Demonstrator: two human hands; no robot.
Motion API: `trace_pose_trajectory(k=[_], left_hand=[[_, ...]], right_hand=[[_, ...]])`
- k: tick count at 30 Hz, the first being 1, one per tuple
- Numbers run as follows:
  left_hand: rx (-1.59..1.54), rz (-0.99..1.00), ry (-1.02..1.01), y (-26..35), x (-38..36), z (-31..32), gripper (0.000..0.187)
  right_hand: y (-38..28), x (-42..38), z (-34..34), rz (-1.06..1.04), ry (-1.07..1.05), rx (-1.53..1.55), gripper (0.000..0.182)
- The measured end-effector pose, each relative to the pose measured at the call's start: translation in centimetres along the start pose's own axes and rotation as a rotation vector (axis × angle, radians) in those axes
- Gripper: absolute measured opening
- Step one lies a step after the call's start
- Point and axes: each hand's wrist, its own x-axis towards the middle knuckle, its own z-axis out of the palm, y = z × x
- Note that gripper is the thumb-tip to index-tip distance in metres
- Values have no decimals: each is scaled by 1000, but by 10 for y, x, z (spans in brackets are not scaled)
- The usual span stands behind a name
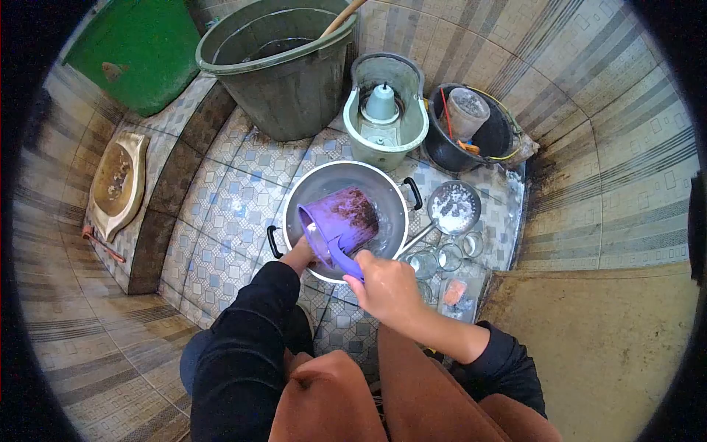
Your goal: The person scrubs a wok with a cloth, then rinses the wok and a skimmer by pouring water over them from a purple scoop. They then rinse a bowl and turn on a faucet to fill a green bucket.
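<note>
A purple water dipper [340,221] with dark stains on its base tilts over a wide metal pot [294,199] with black side handles. My right hand [387,286] is closed around the dipper's handle. At the pot's near left side, my left hand [299,255] reaches in by the dipper's mouth; its fingers are hidden by the dipper, so I cannot see whether they grip anything. Some water shows in the pot's bottom. Right of the pot lies a small frying pan [471,193] with white foam in it.
Several glasses [449,257] and a pink sponge [454,292] in a clear tray stand at right. Behind are a large water tub [287,96], a pale green mop bucket [383,144] and a black bucket [445,151]. A squat toilet [132,166] is on the raised step at left.
</note>
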Motion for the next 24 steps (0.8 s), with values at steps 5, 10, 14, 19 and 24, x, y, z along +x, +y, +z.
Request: trace_pose_trajectory(k=[5, 10, 14, 19, 24], left_hand=[[305, 12, -345, 2, 0, -41, 53], [533, 49, -603, 7, 28, -63, 52], [220, 201, -401, 48, 23, -35, 55], [63, 129, -339, 75, 29, -59, 49], [4, 71, -283, 76, 38, -46, 48]], right_hand=[[1, -1, 6, 7, 27, 59, 23], [7, 0, -10, 39, 62, 20, 22], [10, -8, -12, 35, 8, -86, 20], [2, -18, -9, 81, -52, -116, 17], [-11, -25, -12, 110, -66, -160, 18]])
